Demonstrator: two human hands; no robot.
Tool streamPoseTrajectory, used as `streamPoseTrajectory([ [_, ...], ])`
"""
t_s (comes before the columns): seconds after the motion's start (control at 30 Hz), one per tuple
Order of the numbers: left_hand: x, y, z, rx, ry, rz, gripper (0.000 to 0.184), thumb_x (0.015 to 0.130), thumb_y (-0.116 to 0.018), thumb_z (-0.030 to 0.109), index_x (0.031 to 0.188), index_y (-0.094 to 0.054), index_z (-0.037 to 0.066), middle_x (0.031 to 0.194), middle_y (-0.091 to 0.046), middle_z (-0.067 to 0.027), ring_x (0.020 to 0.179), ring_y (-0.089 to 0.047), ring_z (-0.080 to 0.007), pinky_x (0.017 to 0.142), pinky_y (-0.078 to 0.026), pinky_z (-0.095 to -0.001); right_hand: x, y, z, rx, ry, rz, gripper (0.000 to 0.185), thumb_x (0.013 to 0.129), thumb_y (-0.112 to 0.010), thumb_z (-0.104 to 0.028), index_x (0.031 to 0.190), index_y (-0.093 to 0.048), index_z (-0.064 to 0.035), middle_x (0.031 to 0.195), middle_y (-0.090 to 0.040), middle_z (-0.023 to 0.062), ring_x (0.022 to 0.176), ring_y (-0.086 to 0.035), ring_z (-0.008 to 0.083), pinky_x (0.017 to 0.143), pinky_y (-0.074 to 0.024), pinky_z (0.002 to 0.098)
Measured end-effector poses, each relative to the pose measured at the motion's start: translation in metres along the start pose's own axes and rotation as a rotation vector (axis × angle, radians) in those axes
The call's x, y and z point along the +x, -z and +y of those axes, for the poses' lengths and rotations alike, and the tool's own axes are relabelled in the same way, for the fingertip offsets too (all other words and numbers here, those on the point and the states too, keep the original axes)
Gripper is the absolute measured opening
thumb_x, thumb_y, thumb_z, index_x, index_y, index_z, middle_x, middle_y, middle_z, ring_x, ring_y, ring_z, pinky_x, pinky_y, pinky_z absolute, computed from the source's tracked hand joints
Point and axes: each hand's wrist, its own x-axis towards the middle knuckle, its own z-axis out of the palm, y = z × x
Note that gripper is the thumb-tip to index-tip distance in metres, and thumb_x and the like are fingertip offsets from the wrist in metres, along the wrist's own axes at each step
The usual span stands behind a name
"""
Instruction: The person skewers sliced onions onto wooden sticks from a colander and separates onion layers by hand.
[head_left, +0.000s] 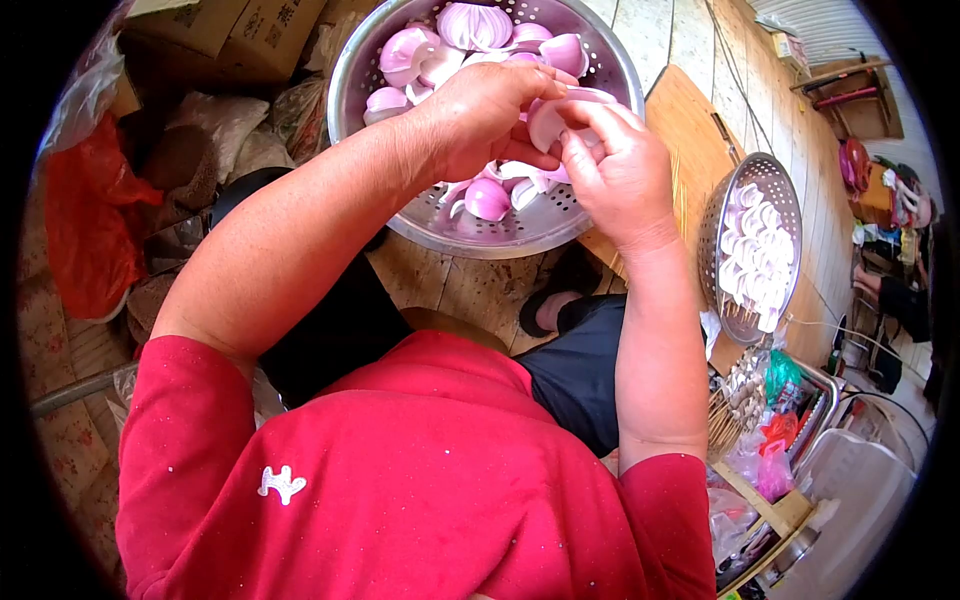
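Note:
Above a metal colander (350,60) of purple onion pieces, both my hands meet at one onion piece (545,127). My left hand (485,112) reaches in from the left, its fingers curled against the piece. From the other side, my right hand (625,170) pinches it between thumb and fingers. The palm sides and some fingertips are hidden. Below the hands lies a small onion chunk (487,200) among loose layers. A halved onion (474,26) rests near the far side of the colander.
On a wooden board (690,110) to the right lie thin bamboo skewers (682,190). A second colander (710,225) holds skewered pale onion pieces (755,250). Plastic bags (775,470) and a crate crowd the lower right. A red bag (95,220) and cardboard box (240,35) stand left.

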Motion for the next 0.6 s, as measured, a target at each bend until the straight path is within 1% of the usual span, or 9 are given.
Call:
streamPoseTrajectory([
  [0.07, 0.001, -0.002, -0.002, 0.025, -0.069, 0.081, 0.035, 0.09, -0.046, 0.015, 0.123, -0.046, 0.001, 0.109, -0.058, -0.0135, 0.092, -0.063, -0.0219, 0.078, -0.056, -0.0359, -0.003, -0.004, -0.004, -0.154, 0.001, -0.072, 0.022, 0.081, -0.057, -0.007, 0.102, -0.062, -0.0036, 0.099, -0.062, 0.0147, 0.087, -0.062, 0.0305, 0.076, -0.0503, 0.0342],
  [0.1, 0.002, -0.001, -0.003, 0.026, -0.069, 0.081, 0.035, 0.09, -0.046, 0.015, 0.123, -0.046, 0.001, 0.109, -0.058, -0.0135, 0.092, -0.063, -0.0219, 0.078, -0.056, -0.0359, -0.003, -0.002, -0.01, -0.146, 0.009, -0.112, 0.024, 0.081, -0.055, -0.006, 0.104, -0.06, -0.0054, 0.1, -0.06, 0.0148, 0.09, -0.06, 0.0335, 0.077, -0.0495, 0.0372],
  [0.17, 0.005, 0.0, -0.005, 0.006, -0.1, 0.104, 0.033, 0.09, -0.046, 0.018, 0.118, -0.054, 0.003, 0.103, -0.059, -0.0121, 0.09, -0.063, -0.0207, 0.075, -0.057, -0.0339, -0.005, -0.008, -0.012, -0.155, 0.005, -0.092, 0.022, 0.08, -0.055, -0.006, 0.102, -0.06, -0.0059, 0.098, -0.06, 0.0146, 0.088, -0.06, 0.0332, 0.075, -0.0494, 0.0377],
  [0.23, 0.007, 0.001, -0.008, -0.005, -0.116, 0.086, 0.033, 0.09, -0.046, 0.018, 0.118, -0.054, 0.002, 0.103, -0.059, -0.0117, 0.089, -0.063, -0.0203, 0.075, -0.057, -0.0338, -0.006, -0.008, -0.011, -0.165, -0.002, -0.07, 0.02, 0.08, -0.056, -0.006, 0.1, -0.06, -0.0064, 0.096, -0.059, 0.0144, 0.087, -0.059, 0.0328, 0.074, -0.0492, 0.0382],
  [0.3, 0.008, 0.002, -0.009, -0.015, -0.133, 0.069, 0.033, 0.09, -0.046, 0.018, 0.118, -0.054, 0.002, 0.102, -0.059, -0.0113, 0.089, -0.063, -0.02, 0.075, -0.057, -0.0337, -0.005, -0.007, -0.01, -0.128, -0.012, -0.077, 0.015, 0.08, -0.055, -0.005, 0.094, -0.06, -0.0067, 0.091, -0.059, 0.0141, 0.083, -0.059, 0.0323, 0.072, -0.0489, 0.0378],
  [0.33, 0.007, 0.002, -0.008, -0.032, -0.136, 0.053, 0.033, 0.09, -0.046, 0.018, 0.118, -0.054, 0.002, 0.103, -0.059, -0.0113, 0.088, -0.063, -0.02, 0.076, -0.056, -0.0332, -0.005, -0.006, -0.01, -0.128, -0.014, -0.075, 0.015, 0.08, -0.055, -0.005, 0.094, -0.06, -0.0067, 0.091, -0.059, 0.0141, 0.083, -0.059, 0.0323, 0.072, -0.0489, 0.0378],
  [0.4, 0.009, 0.001, -0.008, -0.045, -0.137, 0.035, 0.033, 0.09, -0.046, 0.018, 0.118, -0.054, 0.002, 0.103, -0.059, -0.0113, 0.088, -0.063, -0.02, 0.076, -0.056, -0.0328, -0.005, -0.005, -0.009, -0.08, -0.051, -0.069, 0.013, 0.078, -0.054, -0.006, 0.089, -0.06, -0.007, 0.089, -0.059, 0.015, 0.079, -0.06, 0.0339, 0.071, -0.0501, 0.0416],
  [0.53, 0.011, 0.001, -0.01, -0.048, -0.165, 0.012, 0.034, 0.089, -0.047, 0.017, 0.118, -0.053, 0.001, 0.104, -0.059, -0.0124, 0.087, -0.063, -0.02, 0.077, -0.055, -0.0323, -0.004, -0.003, -0.01, -0.005, -0.101, -0.04, 0.011, 0.076, -0.055, -0.006, 0.086, -0.061, -0.0054, 0.085, -0.06, 0.0156, 0.077, -0.061, 0.033, 0.07, -0.0507, 0.04],
  [0.6, 0.011, 0.001, -0.009, -0.046, -0.163, 0.02, 0.034, 0.088, -0.047, 0.016, 0.118, -0.053, 0.001, 0.104, -0.059, -0.0128, 0.087, -0.063, -0.02, 0.077, -0.055, -0.0324, -0.004, -0.003, -0.011, 0.133, -0.209, -0.01, 0.015, 0.075, -0.057, -0.007, 0.089, -0.062, -0.005, 0.083, -0.061, 0.0163, 0.076, -0.062, 0.0325, 0.07, -0.051, 0.0387],
])
